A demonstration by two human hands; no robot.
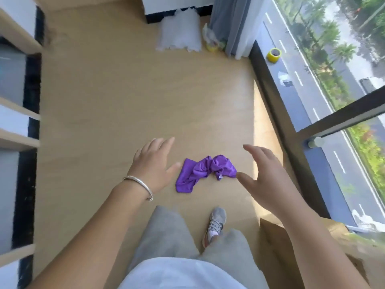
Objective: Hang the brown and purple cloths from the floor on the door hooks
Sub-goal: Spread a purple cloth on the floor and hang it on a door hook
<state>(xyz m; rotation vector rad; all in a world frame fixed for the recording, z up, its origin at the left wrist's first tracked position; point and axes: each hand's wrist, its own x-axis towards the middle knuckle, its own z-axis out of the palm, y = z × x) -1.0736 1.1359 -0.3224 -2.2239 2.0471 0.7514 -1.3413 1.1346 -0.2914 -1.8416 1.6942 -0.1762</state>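
Note:
A crumpled purple cloth (205,173) lies on the wooden floor (135,97), just ahead of my feet. My left hand (154,163), with a silver bangle on its wrist, hovers to the cloth's left with fingers spread and holds nothing. On the cloth's right, my right hand (264,176) is held out with its fingers straight and spread, thumb tip near the cloth's right edge. Both hands appear above the cloth, not touching it. No brown cloth and no door hooks are in view.
Wooden shelving (18,113) runs along the left. A floor-to-ceiling window (325,84) with a dark frame lines the right, a yellow tape roll (274,54) on its sill. A white bag (179,34) and grey curtain (231,26) stand far back. A cardboard box (277,247) sits at my right.

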